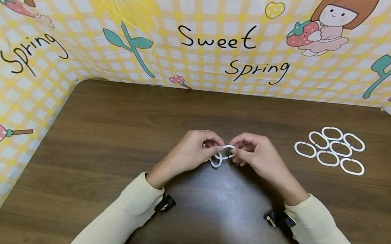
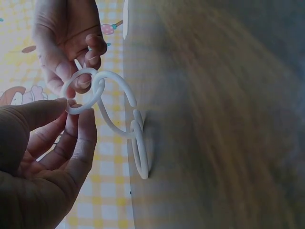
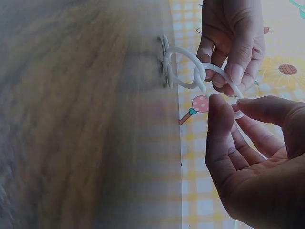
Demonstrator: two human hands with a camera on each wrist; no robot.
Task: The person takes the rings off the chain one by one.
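Observation:
Between the two hands is a white oval plastic link (image 1: 228, 146), with a small gap in its rim. My left hand (image 1: 193, 148) pinches its left end between thumb and fingertips. The right hand (image 1: 258, 150) grips the opposite end the same way, its fingertips covering part of the rim. A second link (image 2: 125, 86) loops through the held one and hangs down, its own gap showing in the left wrist view. Joined to its lower end is a third link (image 2: 142, 155), down at the tabletop; in the head view the left hand largely hides it.
Several loose white links (image 1: 329, 152) lie flat in a cluster on the right of the brown wooden table (image 1: 120, 107). A yellow checked cloth (image 1: 200, 68) with printed drawings rises behind the table and along its left side. Small black devices (image 1: 165, 203) sit at both cuffs.

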